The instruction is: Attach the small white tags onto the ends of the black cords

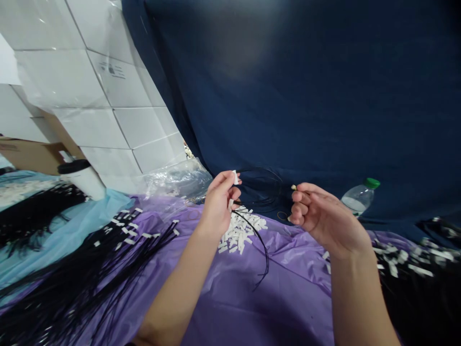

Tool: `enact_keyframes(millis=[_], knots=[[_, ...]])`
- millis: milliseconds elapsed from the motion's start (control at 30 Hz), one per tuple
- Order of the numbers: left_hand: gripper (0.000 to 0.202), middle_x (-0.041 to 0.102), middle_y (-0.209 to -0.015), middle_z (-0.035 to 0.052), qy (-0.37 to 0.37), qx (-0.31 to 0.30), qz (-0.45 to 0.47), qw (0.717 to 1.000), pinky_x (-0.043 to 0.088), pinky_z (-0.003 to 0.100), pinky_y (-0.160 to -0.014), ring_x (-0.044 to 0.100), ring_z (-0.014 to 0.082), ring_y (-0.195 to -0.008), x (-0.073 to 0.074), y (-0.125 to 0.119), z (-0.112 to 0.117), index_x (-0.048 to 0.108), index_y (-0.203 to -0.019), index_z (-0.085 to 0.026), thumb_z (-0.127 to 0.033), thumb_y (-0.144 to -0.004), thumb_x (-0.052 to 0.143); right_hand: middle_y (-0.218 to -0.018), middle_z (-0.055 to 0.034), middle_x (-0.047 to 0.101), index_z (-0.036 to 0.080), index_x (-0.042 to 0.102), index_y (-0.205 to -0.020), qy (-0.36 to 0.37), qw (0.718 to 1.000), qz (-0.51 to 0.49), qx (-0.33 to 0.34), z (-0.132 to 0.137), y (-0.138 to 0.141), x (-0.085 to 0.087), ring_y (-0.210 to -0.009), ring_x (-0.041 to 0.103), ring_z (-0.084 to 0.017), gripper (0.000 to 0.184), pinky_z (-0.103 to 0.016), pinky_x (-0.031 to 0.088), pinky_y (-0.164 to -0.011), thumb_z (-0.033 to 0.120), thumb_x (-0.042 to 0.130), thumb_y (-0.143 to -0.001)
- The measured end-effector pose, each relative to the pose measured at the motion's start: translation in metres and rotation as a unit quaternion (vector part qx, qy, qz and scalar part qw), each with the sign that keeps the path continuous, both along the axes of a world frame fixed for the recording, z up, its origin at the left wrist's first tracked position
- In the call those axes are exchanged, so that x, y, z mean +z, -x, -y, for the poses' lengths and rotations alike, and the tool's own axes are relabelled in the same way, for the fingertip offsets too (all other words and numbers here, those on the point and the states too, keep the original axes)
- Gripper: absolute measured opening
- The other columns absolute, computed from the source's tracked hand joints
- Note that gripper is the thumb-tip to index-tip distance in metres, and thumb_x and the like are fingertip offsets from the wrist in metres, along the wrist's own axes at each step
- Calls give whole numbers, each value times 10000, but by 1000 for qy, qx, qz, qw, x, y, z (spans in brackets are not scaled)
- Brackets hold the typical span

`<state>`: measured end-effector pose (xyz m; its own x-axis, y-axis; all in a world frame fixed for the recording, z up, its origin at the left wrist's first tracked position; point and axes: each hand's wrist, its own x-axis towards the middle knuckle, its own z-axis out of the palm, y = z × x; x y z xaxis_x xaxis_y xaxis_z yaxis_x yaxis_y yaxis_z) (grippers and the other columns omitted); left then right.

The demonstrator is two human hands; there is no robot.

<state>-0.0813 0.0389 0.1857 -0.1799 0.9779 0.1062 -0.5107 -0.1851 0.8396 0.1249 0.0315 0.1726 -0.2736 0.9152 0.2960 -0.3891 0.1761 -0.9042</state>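
Note:
My left hand (218, 204) is closed in a pinch on a small white plastic connector (235, 178). A second white piece (231, 205) shows at its lower fingers, and thin black cords (265, 252) hang from there in a curve. To the right, my right hand (329, 218) is closed with a small yellowish end piece (294, 188) at its fingertips; its exact kind is unclear. Faint black strands arc between the hands against the dark cloth. Below my left hand lies a heap of loose white connectors (240, 233).
Purple sheeting (252, 298) covers the work surface. Bundles of black cords (82, 278) with white ends lie left, more (421, 293) at right. A green-capped bottle (358, 198), a lidded white cup (84, 179), white boxes (97, 120) and a dark blue cloth (306, 96) stand behind.

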Motion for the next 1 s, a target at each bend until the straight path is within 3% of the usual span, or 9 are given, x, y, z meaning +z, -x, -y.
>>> enact_keyframes(millis=[100, 200, 300, 367, 467, 567, 633, 800, 1000], knots=[[172, 504, -806, -22, -3, -19, -14, 1000, 192, 135, -339, 384, 11, -458, -1, -1, 1, 596, -843, -172, -293, -762, 688, -668, 29, 490, 197, 651, -881, -1, 994, -48, -95, -6, 10, -4, -505, 453, -73, 246, -225, 442, -489, 438, 603, -877], [170, 500, -799, -23, -3, -36, -23, 999, 188, 136, -341, 380, 13, -462, -1, -2, 2, 594, -834, -179, -298, -763, 692, -739, 7, 521, 181, 626, -779, -28, 969, -115, -215, -14, 18, -7, -601, 517, -81, 326, -231, 487, -568, 494, 609, -869], [162, 518, -790, -18, -3, -35, -34, 999, 182, 137, -343, 384, 14, -457, -1, -4, 3, 597, -815, -182, -294, -759, 698, -819, 7, 548, 218, 631, -894, -50, 945, -173, -273, -19, 19, -7, -698, 568, -89, 313, -242, 528, -649, 528, 599, -864], [147, 533, -784, -13, -2, -30, -42, 999, 183, 137, -345, 391, 15, -453, 0, -5, 4, 607, -813, -184, -290, -763, 694, -757, 42, 516, 257, 627, -1018, -64, 945, -172, -271, -19, 17, -6, -585, 510, -57, 298, -184, 483, -541, 513, 601, -868], [131, 562, -806, -5, -1, -25, -54, 998, 184, 137, -343, 417, 17, -454, 1, -7, 6, 623, -828, -191, -290, -769, 685, -674, 81, 527, 301, 602, -1105, -91, 953, -119, -262, -12, 17, -5, -392, 368, -28, 273, -158, 316, -356, 439, 627, -870], [129, 582, -845, -1, -2, -25, -63, 998, 173, 138, -336, 432, 16, -451, 1, -7, 7, 624, -820, -192, -298, -771, 679, -663, 64, 634, 274, 636, -994, -152, 951, -23, -267, 3, 23, -3, -334, 384, -39, 147, -193, 288, -325, 310, 660, -854], [137, 581, -848, -3, -4, -27, -62, 998, 168, 139, -333, 434, 14, -446, 0, -7, 7, 621, -812, -189, -303, -768, 683, -686, 29, 682, 239, 677, -904, -216, 933, 92, -275, 14, 27, -1, -393, 467, -62, 72, -214, 346, -373, 243, 677, -832], [173, 573, -829, -4, -3, -51, -38, 998, 180, 139, -332, 435, 10, -435, -2, -6, 7, 630, -817, -179, -311, -744, 715, -679, 5, 662, 196, 711, -837, -352, 829, 313, -302, 30, 32, 7, -525, 511, -88, 81, -245, 385, -487, 161, 638, -835], [175, 587, -842, 5, -1, -80, -19, 997, 172, 137, -320, 429, 5, -424, 0, -6, 8, 632, -847, -165, -287, -751, 715, -618, 34, 558, 185, 687, -790, -353, 827, 332, -285, 32, 33, 9, -532, 474, -79, 118, -238, 365, -500, 118, 601, -836]])
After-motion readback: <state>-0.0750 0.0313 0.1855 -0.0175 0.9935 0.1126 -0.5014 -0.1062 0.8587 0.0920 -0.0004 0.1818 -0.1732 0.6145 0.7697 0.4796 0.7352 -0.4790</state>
